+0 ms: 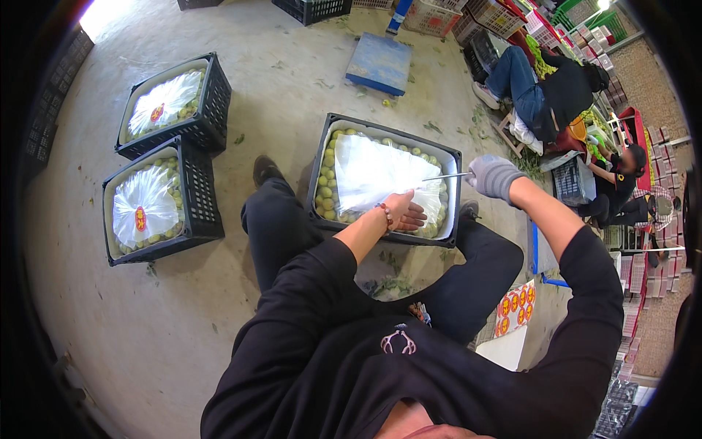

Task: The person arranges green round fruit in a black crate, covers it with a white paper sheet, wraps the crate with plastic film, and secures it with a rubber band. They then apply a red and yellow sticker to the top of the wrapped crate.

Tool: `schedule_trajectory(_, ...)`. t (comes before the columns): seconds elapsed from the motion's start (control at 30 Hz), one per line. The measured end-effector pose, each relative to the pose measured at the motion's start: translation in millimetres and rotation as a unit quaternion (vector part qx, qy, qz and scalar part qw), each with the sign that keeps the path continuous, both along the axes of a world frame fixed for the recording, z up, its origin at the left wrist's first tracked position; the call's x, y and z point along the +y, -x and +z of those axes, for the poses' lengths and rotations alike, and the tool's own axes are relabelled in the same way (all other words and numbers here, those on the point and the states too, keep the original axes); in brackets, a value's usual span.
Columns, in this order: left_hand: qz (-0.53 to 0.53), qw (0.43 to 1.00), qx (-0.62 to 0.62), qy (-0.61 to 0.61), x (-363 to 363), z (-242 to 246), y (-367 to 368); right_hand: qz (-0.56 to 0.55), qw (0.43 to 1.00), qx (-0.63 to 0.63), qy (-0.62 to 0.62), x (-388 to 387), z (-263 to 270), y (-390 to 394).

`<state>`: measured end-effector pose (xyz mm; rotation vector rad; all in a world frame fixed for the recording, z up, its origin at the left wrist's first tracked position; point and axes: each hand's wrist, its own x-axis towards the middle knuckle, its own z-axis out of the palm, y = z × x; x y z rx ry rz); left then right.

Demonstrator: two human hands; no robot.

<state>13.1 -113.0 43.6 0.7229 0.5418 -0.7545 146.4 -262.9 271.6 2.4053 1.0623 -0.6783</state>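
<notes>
A black plastic crate (458, 164) lined with white stands between my legs, holding round green fruits (328, 189) under a gathered sheet of clear plastic film (364, 170). My bare left hand (406, 213), a beaded bracelet at its wrist, lies over the film's lower right part with the fingers extended; whether it pinches the film is hidden. In a grey striped glove, my right hand (491, 174) grips a thin metal rod (447, 176) at the crate's right edge. The rod's far tip meets the bunched film just above my left hand.
Two filled black crates (218, 104) (203, 203) with labelled film stand at left. A blue platform scale (379, 59) lies beyond my crate. Round red stickers (515, 308) on a sheet are by my right leg. Co-workers (565, 93) (617, 175) sit at right among crates.
</notes>
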Motion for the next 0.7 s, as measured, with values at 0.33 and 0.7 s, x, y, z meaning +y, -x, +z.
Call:
schedule_trajectory(0.33,-0.029,0.999,0.003,-0.022,-2,-16,4,0.031,0.949,0.259,0.176,13,-6,53)
schedule_trajectory(0.7,0.068,0.995,0.017,0.069,-12,-15,-1,-0.611,0.529,0.540,-0.235,-46,-61,171)
